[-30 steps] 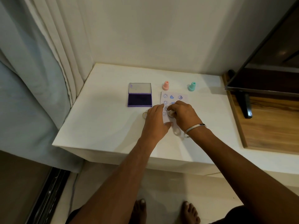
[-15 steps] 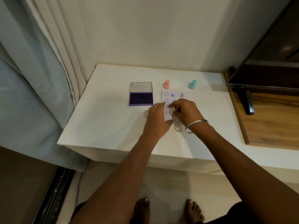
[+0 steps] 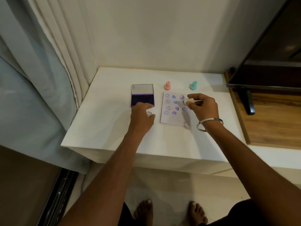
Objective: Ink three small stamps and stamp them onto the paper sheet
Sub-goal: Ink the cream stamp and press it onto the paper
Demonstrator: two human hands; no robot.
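Observation:
My right hand (image 3: 203,106) holds a small white stamp (image 3: 189,101), tilted on its side, just above the right column of the paper sheet (image 3: 172,119). The sheet carries three columns of purple-blue prints: smileys, hearts and round faces. My left hand (image 3: 140,115) rests left of the sheet, at the front edge of the open purple ink pad (image 3: 142,99), with thumb and fingers closed around a small clear cap (image 3: 149,113). A pink stamp (image 3: 167,85) and a teal stamp (image 3: 193,85) stand upright behind the sheet.
The white table (image 3: 105,128) fits into a corner, with a curtain (image 3: 40,79) to the left and the wall behind. A TV (image 3: 268,62) and its black foot (image 3: 248,103) stand on a wooden top at the right. A faint clear cap (image 3: 187,123) lies at the sheet's near right corner.
My right hand has lifted the white stamp off the sheet and tipped it sideways. My left hand has left the sheet and moved left to the clear cap by the ink pad.

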